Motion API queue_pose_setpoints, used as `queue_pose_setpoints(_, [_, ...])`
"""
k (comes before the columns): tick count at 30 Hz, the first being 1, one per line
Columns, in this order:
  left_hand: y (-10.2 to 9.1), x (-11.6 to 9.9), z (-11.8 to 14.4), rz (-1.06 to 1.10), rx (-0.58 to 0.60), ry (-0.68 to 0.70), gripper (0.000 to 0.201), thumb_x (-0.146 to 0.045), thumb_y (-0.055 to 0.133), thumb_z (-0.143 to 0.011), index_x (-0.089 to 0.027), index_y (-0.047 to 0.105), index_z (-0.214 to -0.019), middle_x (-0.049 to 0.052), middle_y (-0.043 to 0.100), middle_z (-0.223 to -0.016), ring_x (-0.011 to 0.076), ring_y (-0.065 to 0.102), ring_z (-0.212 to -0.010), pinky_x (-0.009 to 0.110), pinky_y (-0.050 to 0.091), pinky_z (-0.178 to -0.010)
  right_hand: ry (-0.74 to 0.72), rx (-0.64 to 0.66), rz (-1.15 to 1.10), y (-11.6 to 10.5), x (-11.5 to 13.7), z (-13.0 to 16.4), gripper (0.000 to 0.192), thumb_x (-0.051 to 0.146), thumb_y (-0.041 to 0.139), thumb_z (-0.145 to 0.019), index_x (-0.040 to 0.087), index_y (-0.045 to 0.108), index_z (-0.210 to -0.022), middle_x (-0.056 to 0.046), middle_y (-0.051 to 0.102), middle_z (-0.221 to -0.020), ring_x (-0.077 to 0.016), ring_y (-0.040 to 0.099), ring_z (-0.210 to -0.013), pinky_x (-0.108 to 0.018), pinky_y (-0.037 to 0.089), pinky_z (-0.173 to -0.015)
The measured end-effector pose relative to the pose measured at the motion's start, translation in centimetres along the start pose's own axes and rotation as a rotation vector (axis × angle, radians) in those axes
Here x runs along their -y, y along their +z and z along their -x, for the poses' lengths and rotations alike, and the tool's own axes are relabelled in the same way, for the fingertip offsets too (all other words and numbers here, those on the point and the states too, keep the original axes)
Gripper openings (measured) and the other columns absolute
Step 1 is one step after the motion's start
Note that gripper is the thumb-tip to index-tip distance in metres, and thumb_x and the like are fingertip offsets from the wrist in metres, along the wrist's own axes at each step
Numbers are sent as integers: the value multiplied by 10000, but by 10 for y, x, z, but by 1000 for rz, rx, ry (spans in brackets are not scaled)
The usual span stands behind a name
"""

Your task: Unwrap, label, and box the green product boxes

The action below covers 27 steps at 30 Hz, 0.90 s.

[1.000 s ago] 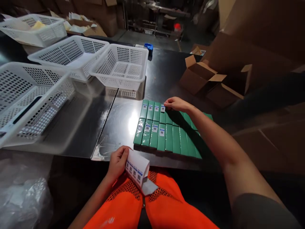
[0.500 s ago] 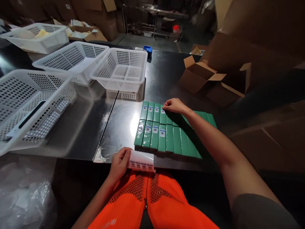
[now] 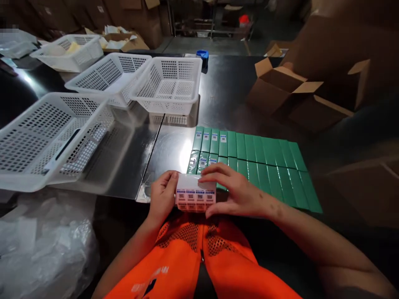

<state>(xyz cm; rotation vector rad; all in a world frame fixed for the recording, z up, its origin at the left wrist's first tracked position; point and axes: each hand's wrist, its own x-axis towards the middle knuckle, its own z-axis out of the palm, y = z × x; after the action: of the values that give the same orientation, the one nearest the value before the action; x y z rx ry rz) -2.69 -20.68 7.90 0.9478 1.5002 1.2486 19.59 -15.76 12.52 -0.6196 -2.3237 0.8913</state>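
Right hand (image 3: pixel 237 195) came back from far row of green boxes (image 3: pixel 264 160) to label sheet (image 3: pixel 195 194), fingers curled on its right end. Left hand (image 3: pixel 162 195) gripped left end. Sheet's long axis crosswise, just near side of boxes.

The dark, glossy counter (image 3: pixel 224 95) carries two rows of green boxes (image 3: pixel 264 160) laid side by side near its front edge. Farther back stand four white mesh baskets (image 3: pixel 170 85), an open cardboard box (image 3: pixel 280 85) to the right, and a blue roll (image 3: pixel 202 55) at the far edge.
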Motion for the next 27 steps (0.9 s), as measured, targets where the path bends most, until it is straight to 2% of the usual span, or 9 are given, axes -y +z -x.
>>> queue_pose_setpoints(3, [10,-1,-3,61,6,-25,346,-491,639,-833,-164,738,-888,6,671,-716,128,543,-583,209,420,-525,33,-84,73,9,9,14,302,249,683,-902,239,643,-1202,-98,641,-1127,-209,628,-1054,-373,572,-891])
queue_pose_setpoints(5, [13,1,-3,140,68,67,446,-539,616,-844,-181,722,-1088,66,730,-1016,161,635,-727,239,497,-632,124,-207,65,12,5,19,227,220,651,-921,241,675,-1146,-66,683,-1027,-180,666,-921,-331,589,-802])
queue_pose_setpoints(7, [13,2,-1,173,188,172,553,-545,678,-803,-208,665,-1242,102,682,-1237,211,671,-937,287,534,-798,254,-311,-5,14,0,23,205,238,675,-907,245,684,-1111,-36,717,-973,-159,686,-811,-296,591,-726])
queue_pose_setpoints(10, [12,2,1,111,271,127,512,-397,827,-700,-202,709,-1158,79,742,-1059,210,682,-953,293,533,-867,433,-398,-157,14,-3,28,256,274,729,-861,242,649,-1102,-5,737,-917,-152,707,-744,-267,582,-658])
queue_pose_setpoints(14, [15,1,4,81,206,-32,223,-352,827,-702,-167,736,-787,32,743,-755,160,677,-691,252,556,-682,518,-360,-180,9,-1,34,183,320,745,-849,230,637,-967,20,721,-832,-144,693,-697,-251,541,-601])
queue_pose_setpoints(17, [18,-1,7,59,165,-54,214,-344,830,-689,-166,723,-738,21,736,-711,155,671,-645,241,556,-625,384,-330,36,4,-2,39,87,306,707,-891,229,668,-906,-1,727,-868,-163,682,-786,-293,533,-688])
queue_pose_setpoints(23, [26,-6,17,52,108,-91,239,-345,844,-644,-159,704,-697,7,713,-646,136,648,-571,219,546,-552,-145,-378,752,13,0,54,90,189,616,-941,206,684,-998,-43,748,-897,-202,631,-809,-383,434,-727])
queue_pose_setpoints(25, [26,-6,18,56,82,-96,237,-338,847,-638,-159,702,-692,1,710,-637,128,646,-562,207,544,-548,-210,-359,695,15,8,58,108,152,588,-947,193,680,-985,-37,743,-879,-191,625,-791,-382,428,-729])
queue_pose_setpoints(27, [23,-4,18,60,59,-91,226,-325,849,-641,-162,700,-691,-4,712,-640,119,649,-571,191,543,-558,-149,-350,452,8,15,58,84,173,606,-945,203,684,-953,-25,723,-853,-173,624,-782,-359,447,-725])
